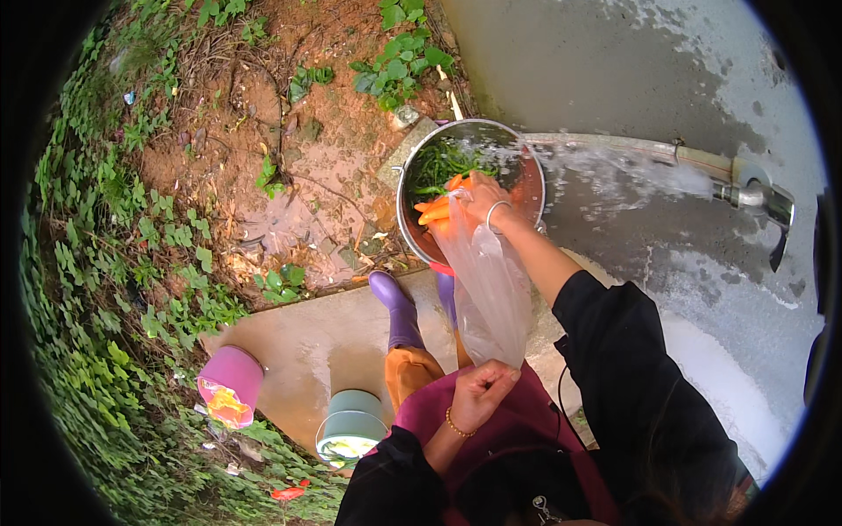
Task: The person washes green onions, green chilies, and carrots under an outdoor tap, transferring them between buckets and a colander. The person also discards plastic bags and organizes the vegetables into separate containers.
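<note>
A large round metal pot [408, 164] holds green chili peppers [447, 161], and water from a metal tap [756, 196] sprays across to it. My right hand [487, 197] is over the pot at the mouth of a clear plastic bag [493, 296], beside several orange carrots [437, 209]. Whether its fingers grip the carrots or the bag's rim cannot be told. The bag stretches down towards my body, and my left hand [483, 394] pinches its lower end with closed fingers.
A pink bucket [240, 375] and a grey-green bucket [355, 411] with contents stand on the wet concrete slab [289, 342]. Muddy soil [316, 197] and leafy plants lie to the left. A wet concrete wall [579, 72] with a pipe [605, 141] rises on the right. I wear purple boots [401, 315].
</note>
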Tool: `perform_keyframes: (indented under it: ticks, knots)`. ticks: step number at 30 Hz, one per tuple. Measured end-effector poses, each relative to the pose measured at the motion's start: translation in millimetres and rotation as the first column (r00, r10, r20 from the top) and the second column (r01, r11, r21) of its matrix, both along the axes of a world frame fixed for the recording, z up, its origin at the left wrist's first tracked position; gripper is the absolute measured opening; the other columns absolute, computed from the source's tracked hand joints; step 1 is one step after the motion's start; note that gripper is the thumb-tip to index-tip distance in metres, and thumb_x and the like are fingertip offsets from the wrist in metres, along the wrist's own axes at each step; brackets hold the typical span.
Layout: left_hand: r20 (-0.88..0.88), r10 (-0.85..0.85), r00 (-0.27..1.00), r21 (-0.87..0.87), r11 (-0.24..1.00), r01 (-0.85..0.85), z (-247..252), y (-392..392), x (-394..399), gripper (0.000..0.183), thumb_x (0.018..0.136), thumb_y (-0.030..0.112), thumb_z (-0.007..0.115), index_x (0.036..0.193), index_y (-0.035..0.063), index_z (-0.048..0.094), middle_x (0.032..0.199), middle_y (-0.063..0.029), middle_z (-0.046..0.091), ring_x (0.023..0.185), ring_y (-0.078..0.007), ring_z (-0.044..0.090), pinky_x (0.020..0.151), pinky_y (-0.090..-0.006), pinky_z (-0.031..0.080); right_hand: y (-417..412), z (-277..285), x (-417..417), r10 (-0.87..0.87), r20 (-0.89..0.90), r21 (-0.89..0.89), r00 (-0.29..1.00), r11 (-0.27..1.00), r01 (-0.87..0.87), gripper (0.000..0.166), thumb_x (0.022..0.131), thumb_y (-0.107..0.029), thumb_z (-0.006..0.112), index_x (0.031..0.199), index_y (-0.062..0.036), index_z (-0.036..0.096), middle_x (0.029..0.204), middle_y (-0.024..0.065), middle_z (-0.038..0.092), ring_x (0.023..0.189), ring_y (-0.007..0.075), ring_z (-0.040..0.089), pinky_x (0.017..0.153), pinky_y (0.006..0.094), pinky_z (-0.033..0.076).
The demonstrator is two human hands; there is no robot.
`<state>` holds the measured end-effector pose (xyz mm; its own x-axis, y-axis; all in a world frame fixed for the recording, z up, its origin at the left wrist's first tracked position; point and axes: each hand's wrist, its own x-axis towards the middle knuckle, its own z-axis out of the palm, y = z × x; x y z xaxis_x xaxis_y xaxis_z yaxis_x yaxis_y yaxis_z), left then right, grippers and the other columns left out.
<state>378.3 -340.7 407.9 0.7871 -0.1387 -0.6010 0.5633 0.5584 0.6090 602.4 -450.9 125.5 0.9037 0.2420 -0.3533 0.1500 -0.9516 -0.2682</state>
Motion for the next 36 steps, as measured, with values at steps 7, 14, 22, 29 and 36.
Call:
perform_keyframes:
  ticks: [7, 14, 22, 29, 36]
  knots:
    - [0.004, -0.065, 0.998, 0.037, 0.997, 0.065, -44, 23, -35, 0.004, 0.076, -0.002, 0.063, 0.074, 0.0005, 0.061, 0.066, -0.0001, 0.055, 0.06, -0.004, 0.046, 0.053, -0.0187, 0.036, -12, -2, -1, -0.491, -0.54, 0.225, 0.683, 0.698, 0.68, 0.017, 0.082, -0.016, 0.048, 0.073, -0.0056, 0.057, 0.074, 0.0102, 0.06, 0.061, 0.0184, 0.057, 0.061, 0.033, 0.048]
    - [-0.003, -0.018, 1.0, 0.276, 0.961, 0.018, -96, 17, -56, 0.006, 0.071, -0.002, 0.065, 0.074, 0.0025, 0.061, 0.081, -0.0018, 0.053, 0.072, -0.0076, 0.049, 0.063, -0.0208, 0.038, -65, 124, 31, -0.136, -0.988, 0.131, 0.071, -0.504, 0.854, 0.015, 0.088, -0.021, 0.048, 0.075, -0.0127, 0.044, 0.051, -0.0027, 0.034, 0.039, 0.0095, 0.029, 0.047, 0.0274, 0.034]
    - [-0.481, 0.353, 0.803, -0.012, 0.913, -0.408, -79, 32, 0, 0.026, 0.078, 0.0, 0.055, 0.06, 0.0123, 0.042, 0.07, 0.0034, 0.05, 0.066, -0.0051, 0.048, 0.063, -0.0199, 0.04, -42, 261, -44, -0.241, -0.887, 0.461, 0.393, -0.499, 0.734, 0.019, 0.089, -0.023, 0.048, 0.073, -0.0129, 0.046, 0.051, -0.0045, 0.033, 0.04, 0.0071, 0.026, 0.048, 0.0249, 0.029]
    - [0.09, 0.237, 0.967, -0.089, 0.969, -0.229, 66, 5, 88, 0.028, 0.073, -0.007, 0.053, 0.061, 0.0095, 0.034, 0.062, 0.0051, 0.038, 0.056, -0.0042, 0.036, 0.052, -0.0185, 0.033, -89, 238, -80, -0.426, -0.849, 0.441, 0.311, -0.252, 0.861, 0.02, 0.09, -0.025, 0.047, 0.102, -0.0098, 0.052, 0.079, 0.0008, 0.055, 0.067, 0.0093, 0.05, 0.061, 0.0238, 0.044]
    - [0.186, 0.083, 0.979, 0.078, 0.992, -0.099, 16, -26, 68, 0.021, 0.067, -0.008, 0.051, 0.065, 0.0071, 0.036, 0.065, 0.0051, 0.033, 0.061, -0.0054, 0.032, 0.054, -0.0197, 0.029, -42, 317, -60, 0.11, -0.932, 0.291, 0.345, -0.337, 0.895, 0.034, 0.079, -0.013, 0.053, 0.11, 0.0019, 0.052, 0.109, 0.0113, 0.057, 0.103, 0.0224, 0.053, 0.092, 0.0346, 0.041]
